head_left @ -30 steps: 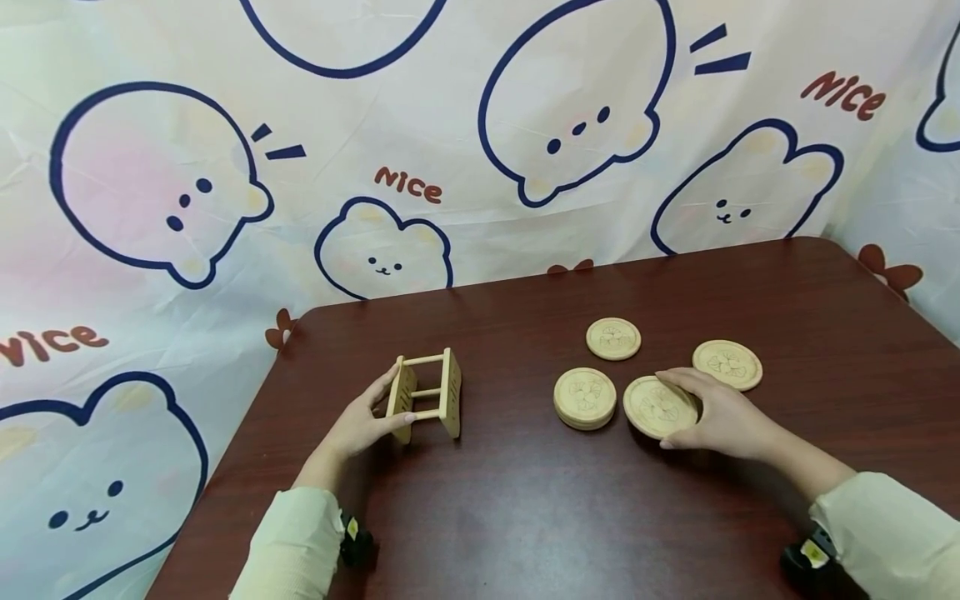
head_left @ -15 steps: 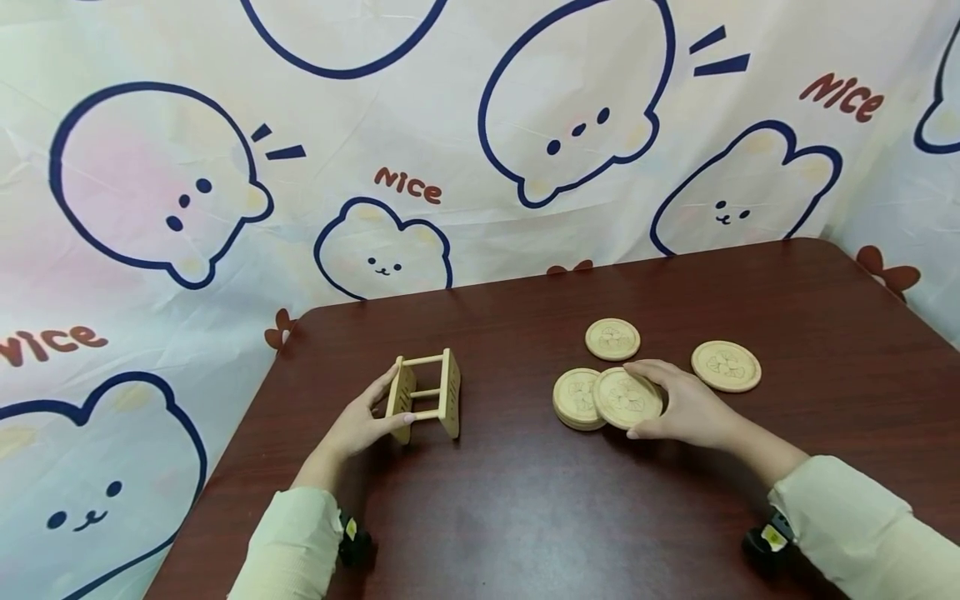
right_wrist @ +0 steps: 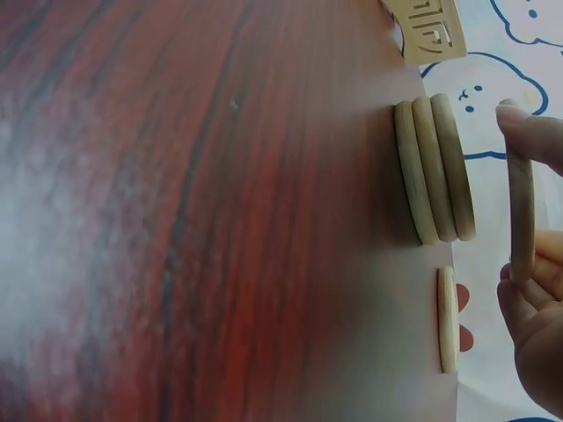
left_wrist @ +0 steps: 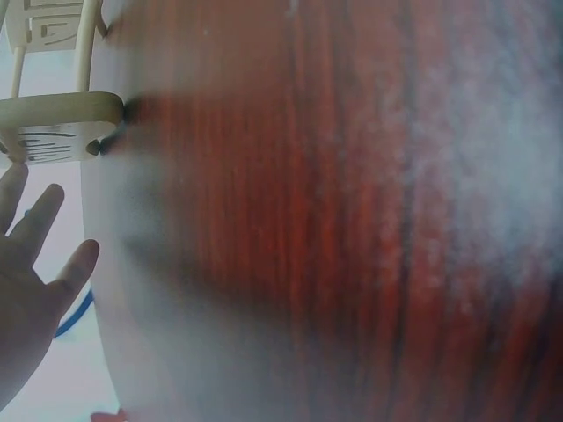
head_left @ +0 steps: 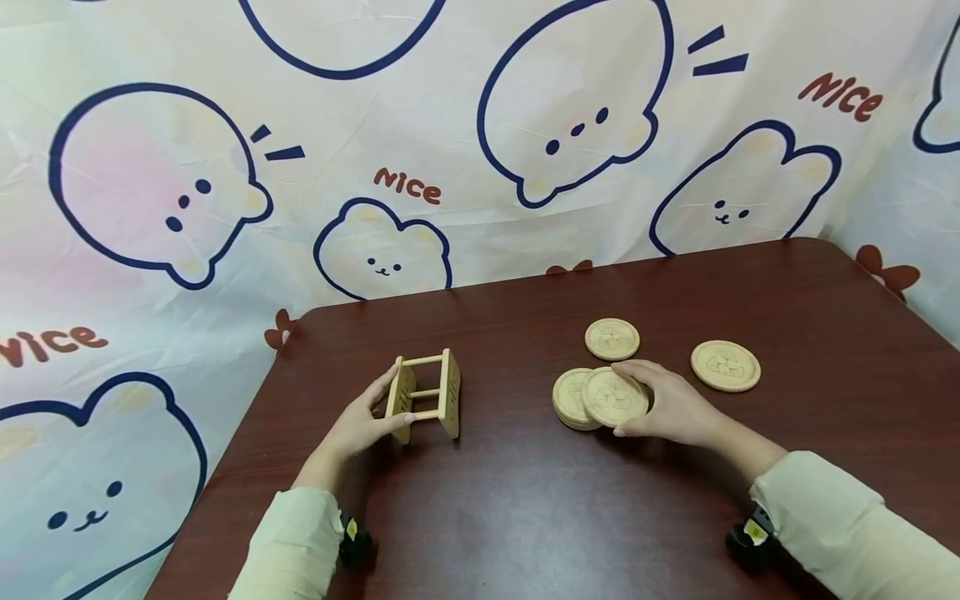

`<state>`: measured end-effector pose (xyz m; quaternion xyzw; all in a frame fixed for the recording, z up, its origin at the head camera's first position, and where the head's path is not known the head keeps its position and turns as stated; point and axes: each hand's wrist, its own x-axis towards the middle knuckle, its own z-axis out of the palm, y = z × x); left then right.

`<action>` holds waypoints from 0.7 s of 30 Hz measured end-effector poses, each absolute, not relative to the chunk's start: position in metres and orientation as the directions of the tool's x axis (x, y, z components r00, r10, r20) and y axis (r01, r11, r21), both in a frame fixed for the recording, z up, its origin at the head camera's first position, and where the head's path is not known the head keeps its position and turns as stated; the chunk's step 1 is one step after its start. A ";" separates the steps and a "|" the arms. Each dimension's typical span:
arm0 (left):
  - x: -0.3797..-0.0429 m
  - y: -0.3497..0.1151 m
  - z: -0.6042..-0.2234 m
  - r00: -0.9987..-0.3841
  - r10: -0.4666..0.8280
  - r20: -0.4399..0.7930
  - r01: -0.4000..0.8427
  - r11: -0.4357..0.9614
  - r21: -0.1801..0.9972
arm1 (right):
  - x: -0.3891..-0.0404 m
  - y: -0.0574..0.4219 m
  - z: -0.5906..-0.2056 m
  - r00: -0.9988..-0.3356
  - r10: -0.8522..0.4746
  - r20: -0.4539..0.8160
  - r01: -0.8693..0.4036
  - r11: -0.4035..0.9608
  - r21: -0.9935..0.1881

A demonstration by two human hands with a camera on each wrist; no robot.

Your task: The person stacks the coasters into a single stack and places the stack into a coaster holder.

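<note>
Head view showed the right hand point(head_left: 671, 410) pinching a wooden disc point(head_left: 615, 397) by its rim, fingers parted just its width, likely to keep its underside free above the disc stack point(head_left: 566, 402). The left hand point(head_left: 362, 422) held the rack point(head_left: 450, 393) on the bench point(head_left: 510, 517), fingers spread across one side panel, seemingly for steadiness.

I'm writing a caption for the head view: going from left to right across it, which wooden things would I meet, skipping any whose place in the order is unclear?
Rack → stack → held disc → rightmost disc.
</note>
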<state>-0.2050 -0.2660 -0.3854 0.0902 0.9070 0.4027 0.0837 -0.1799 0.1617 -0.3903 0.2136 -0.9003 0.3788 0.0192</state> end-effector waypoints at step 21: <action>-0.204 -0.267 -0.386 -0.967 0.248 -0.066 0.112 0.640 0.760 | -0.190 0.145 -0.397 -0.911 -0.374 0.175 -0.382 0.606 -0.697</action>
